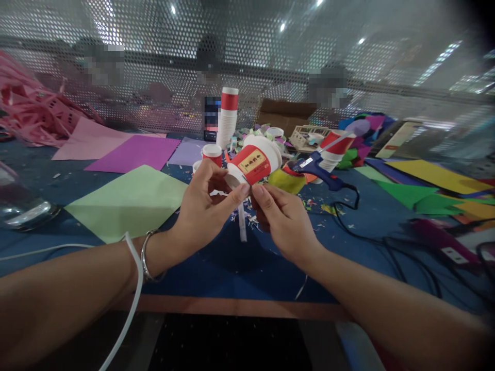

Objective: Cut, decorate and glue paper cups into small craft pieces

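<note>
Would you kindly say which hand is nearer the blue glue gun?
Right. The right hand is left of the glue gun, toward the wearer; the left hand is farther left.

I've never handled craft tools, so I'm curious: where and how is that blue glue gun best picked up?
Probably best: take the blue glue gun by its handle, with the right hand coming from the near right. The slim handle slants that way, offering an easy wrap-around grip away from the body's left end, which may be hot. Mind the black cord at the handle's end.
</note>
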A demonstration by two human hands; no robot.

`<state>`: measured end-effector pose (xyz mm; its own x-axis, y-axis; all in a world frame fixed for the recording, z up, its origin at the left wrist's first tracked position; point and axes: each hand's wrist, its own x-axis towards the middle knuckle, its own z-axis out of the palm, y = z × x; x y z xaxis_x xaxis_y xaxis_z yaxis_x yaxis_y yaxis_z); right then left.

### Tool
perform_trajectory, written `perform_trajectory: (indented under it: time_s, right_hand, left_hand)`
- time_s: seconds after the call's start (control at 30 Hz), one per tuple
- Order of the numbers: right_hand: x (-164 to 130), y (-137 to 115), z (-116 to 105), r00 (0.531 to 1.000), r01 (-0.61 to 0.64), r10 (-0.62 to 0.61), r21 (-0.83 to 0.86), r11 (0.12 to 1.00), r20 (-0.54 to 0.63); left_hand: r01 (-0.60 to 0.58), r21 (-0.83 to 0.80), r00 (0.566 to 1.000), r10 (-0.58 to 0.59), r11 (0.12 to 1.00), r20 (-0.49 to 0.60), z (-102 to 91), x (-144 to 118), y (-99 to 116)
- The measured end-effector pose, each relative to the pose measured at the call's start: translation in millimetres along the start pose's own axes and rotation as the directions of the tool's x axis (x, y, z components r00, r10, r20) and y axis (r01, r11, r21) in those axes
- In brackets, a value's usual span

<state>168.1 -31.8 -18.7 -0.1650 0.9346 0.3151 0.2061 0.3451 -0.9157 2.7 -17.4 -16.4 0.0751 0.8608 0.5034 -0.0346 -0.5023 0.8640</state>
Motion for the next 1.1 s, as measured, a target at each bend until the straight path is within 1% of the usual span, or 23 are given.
perform_trajectory:
  time_s: [0.17, 0.4, 0.6, 0.77, 0.97, 1.1]
  right_hand:
    - [0.2, 1.2, -0.9, 1.000, -0.006, 0.006, -0.017, 1.000, 0.013]
    - [-0.2, 0.8, -1.6, 1.000, 0.014, -0.014, -0.037, 0.999, 0.011]
    - [0.9, 0.0, -3.0, 0.999, 0.035, -0.035, -0.041, 0.999, 0.020]
    - [1.6, 0.1, -3.7, 0.999, 0.040, -0.040, -0.058, 0.998, 0.014]
    - [0.4, -1.5, -4.4, 0.998, 0.056, -0.055, -0.104, 0.993, 0.014]
    - [0.5, -3.4, -4.7, 0.997, 0.071, -0.070, -0.118, 0.991, 0.015]
  left_hand:
    - [0.033, 0.049, 0.999, -0.033, 0.998, -0.013, -2.0, -0.3, -0.4]
    - [-0.007, 0.107, 1.000, 0.009, 0.994, -0.013, -2.6, 0.6, 0.6]
    - [-0.020, 0.166, 1.000, 0.022, 0.986, -0.007, -4.3, 1.3, 3.0]
    - [-0.029, 0.179, 1.000, 0.030, 0.983, -0.001, -4.8, 2.0, 2.5]
    - [-0.037, 0.141, 0.999, 0.037, 0.989, 0.009, -4.2, 2.6, 1.3]
    - [-0.047, 0.157, 0.999, 0.048, 0.986, 0.002, -5.6, 3.0, 1.4]
